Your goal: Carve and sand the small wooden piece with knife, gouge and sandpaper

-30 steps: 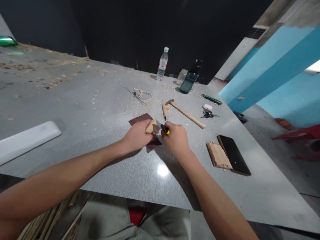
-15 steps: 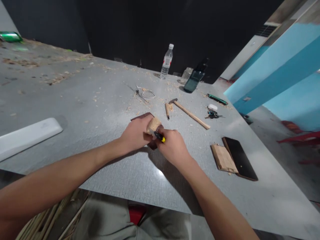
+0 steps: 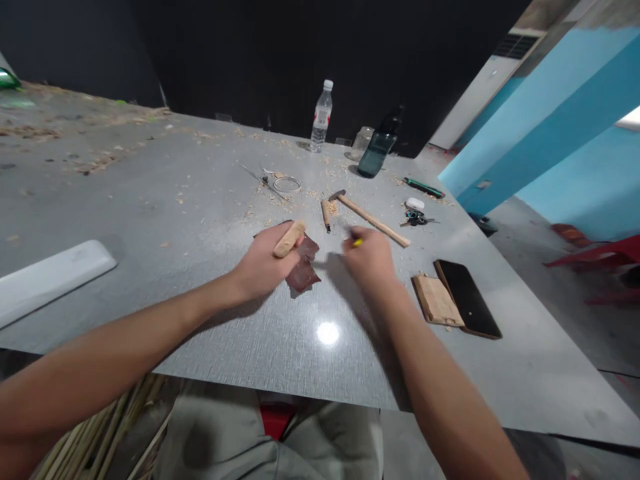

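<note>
My left hand is closed round a small pale block of wood, whose end sticks out above the fingers. Under and beside that hand lies a creased dark red-brown sheet on the grey table. My right hand is closed on a black-and-yellow utility knife, held a little to the right of the sheet and apart from the wood. Motion blurs the knife's front end. Just beyond the hands lie a short wooden-handled tool and a hammer.
Wood shavings and a coil of wire lie farther back. A water bottle, a glass jar and a dark bottle stand by the black wall. To the right are keys, a wooden piece and a phone.
My right hand has moved right with the knife, away from the wood. My left hand has turned the wood block, uncovering more of the red-brown sheet. The view has shifted slightly.
</note>
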Motion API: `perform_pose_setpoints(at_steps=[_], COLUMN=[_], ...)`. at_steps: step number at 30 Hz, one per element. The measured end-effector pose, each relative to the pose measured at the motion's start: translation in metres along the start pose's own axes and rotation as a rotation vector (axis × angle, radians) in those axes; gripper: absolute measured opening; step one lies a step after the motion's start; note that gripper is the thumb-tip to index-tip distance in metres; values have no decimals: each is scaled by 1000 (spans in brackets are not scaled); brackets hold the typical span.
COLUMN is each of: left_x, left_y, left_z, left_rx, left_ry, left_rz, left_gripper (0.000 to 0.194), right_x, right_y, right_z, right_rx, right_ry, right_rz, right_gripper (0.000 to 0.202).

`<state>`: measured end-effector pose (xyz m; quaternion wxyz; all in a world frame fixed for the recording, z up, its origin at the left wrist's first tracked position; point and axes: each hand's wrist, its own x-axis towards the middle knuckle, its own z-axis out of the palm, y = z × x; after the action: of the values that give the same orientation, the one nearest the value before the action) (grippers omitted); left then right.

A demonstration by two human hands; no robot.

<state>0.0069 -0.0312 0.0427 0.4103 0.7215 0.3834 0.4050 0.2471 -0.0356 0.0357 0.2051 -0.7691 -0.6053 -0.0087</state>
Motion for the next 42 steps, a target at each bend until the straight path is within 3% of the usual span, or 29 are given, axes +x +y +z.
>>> perform_pose_setpoints(at_steps=[2,4,6,9,11,14,22,26,29,33,42], left_x=[5,10,13,13,11,9,9,5,3,1,3], left_y=[-2,-5,-9,-10,-9,-11,-24,-22,-21,-17,-14], left_z=[-7,-9,-5,1,2,1,9,8,5,3,1], left_rx=[-81,-303,-522,-642,-658,-654,-515,-332,-188,-124,-214], left_ry=[52,53,-28,-116,-152,-206,-287,-371,-363,-329,-320], left_rz=[12,-138,-307,-388,-381,-356,-180,-95,-17,-27,-14], left_gripper=[12,17,25,31,31,28,21,13,12,12,13], right_x=[15,18,8,-25,-44,-57,-54,-55,-57,-56,-55], right_y=[24,28,8,-41,-65,-76,-68,-70,-71,-69,-65], right_z=[-8,-13,-11,-1,2,-1,-11,-11,-13,-14,-12], right_rx=[-16,-16,113,187,220,203,118,108,98,86,150], right_ry=[100,174,131,-99,-233,-292,-309,-339,-357,-360,-345], right_rz=[117,139,47,-231,-318,-333,-309,-304,-302,-298,-333], right_gripper=[28,27,23,14,20,25,23,24,24,19,13])
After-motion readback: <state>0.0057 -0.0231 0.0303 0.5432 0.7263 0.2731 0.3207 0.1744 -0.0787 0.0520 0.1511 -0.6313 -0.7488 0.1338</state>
